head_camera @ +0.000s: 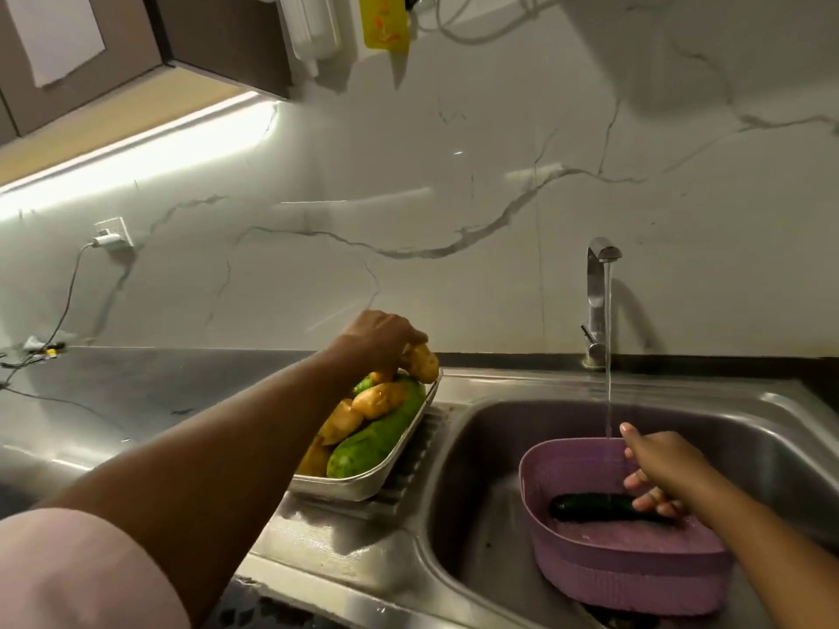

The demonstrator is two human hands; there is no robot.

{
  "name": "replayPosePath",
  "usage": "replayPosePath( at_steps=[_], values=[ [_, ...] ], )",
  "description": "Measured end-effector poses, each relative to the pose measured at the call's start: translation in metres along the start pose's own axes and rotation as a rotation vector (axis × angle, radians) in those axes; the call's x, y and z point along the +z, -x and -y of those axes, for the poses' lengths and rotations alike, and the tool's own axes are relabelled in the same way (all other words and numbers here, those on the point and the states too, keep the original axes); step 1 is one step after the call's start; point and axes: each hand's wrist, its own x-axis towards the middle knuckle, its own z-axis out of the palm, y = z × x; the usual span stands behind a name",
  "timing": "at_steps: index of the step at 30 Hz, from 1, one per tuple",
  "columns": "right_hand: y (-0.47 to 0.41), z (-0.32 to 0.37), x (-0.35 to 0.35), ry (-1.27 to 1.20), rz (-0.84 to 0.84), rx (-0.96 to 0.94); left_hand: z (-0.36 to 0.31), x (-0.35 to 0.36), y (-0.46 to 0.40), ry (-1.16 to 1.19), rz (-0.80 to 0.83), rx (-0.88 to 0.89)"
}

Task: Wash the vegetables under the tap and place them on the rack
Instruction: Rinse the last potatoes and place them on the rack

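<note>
Cucumber's (610,507) right end hidden under right hand (658,469).

One metal tray (363,485) holds two green gourds (377,435) and about five potatoes (380,398) (the pile hides some, so the count is rough). One purple basket (631,569) holds one dark cucumber (599,508). One tap (597,301), one sink (476,447), two hands (379,333).
</note>
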Motion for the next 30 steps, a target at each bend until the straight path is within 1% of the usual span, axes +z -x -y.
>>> replayPosePath(
  at_steps=[2,4,6,10,14,16,22,24,27,30],
  values=[
    [0.001,0.000,-0.001,-0.001,0.007,0.001,0.002,-0.005,-0.008,-0.003,0.065,0.070],
    [0.002,0.000,-0.001,0.003,0.021,0.008,0.003,-0.014,-0.013,0.024,0.156,0.065],
    [0.003,0.000,0.000,0.023,0.033,0.000,0.002,-0.024,-0.015,0.040,0.191,0.032],
    [0.000,-0.004,0.003,0.095,0.067,-0.039,-0.003,-0.035,-0.013,0.072,0.084,-0.064],
    [-0.001,-0.003,0.004,0.118,0.084,-0.044,0.000,-0.025,-0.008,0.129,0.165,-0.113],
    [-0.002,-0.003,0.003,0.127,0.081,-0.043,0.000,-0.017,-0.006,0.174,0.129,-0.138],
    [0.000,-0.006,0.002,0.146,0.092,-0.049,-0.002,-0.011,-0.001,0.210,0.011,-0.173],
    [0.000,-0.006,0.001,0.145,0.092,-0.047,0.002,-0.010,0.001,0.283,-0.050,-0.227],
    [-0.001,-0.006,0.002,0.129,0.101,-0.039,0.018,-0.009,0.006,0.438,-0.105,-0.367],
    [-0.002,-0.007,0.003,0.128,0.099,-0.037,0.038,0.002,0.012,0.593,-0.086,-0.484]
  ],
)
